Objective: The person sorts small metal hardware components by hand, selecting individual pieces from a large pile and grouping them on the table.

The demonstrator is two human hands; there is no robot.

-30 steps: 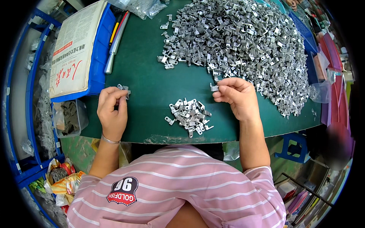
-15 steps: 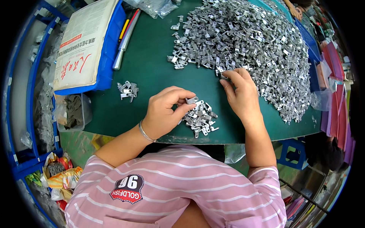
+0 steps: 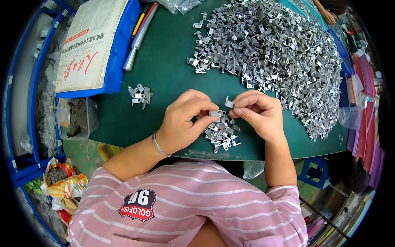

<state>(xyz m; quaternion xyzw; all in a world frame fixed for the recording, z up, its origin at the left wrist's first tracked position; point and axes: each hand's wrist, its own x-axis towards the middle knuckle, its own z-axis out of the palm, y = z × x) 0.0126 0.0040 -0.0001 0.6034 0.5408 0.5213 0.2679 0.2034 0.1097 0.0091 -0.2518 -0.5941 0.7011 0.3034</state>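
Between thumb and forefinger, my left hand (image 3: 186, 116) pinches a small silver metal bracket (image 3: 215, 113) with a hole in its tab. Close beside it, my right hand (image 3: 259, 113) grips a second bent metal bracket (image 3: 229, 102) at the fingertips. Both brackets are held just above a small pile of metal brackets (image 3: 223, 133) near the table's front edge. A far larger heap of the same brackets (image 3: 271, 49) spreads over the back right. Off to the left lies a little cluster of brackets (image 3: 140, 97).
The green table (image 3: 164, 61) carries a blue bin (image 3: 113, 78) with a newspaper (image 3: 82, 70) on top, and pens beside it. A clear plastic box (image 3: 91, 119) stands at the left edge. Another person's hand (image 3: 328, 17) shows at the far right. A blue stool (image 3: 314, 169) is below.
My right hand has come away from the large heap toward my left hand, and a bracket now shows in its fingertips. My left hand still holds its bracket.
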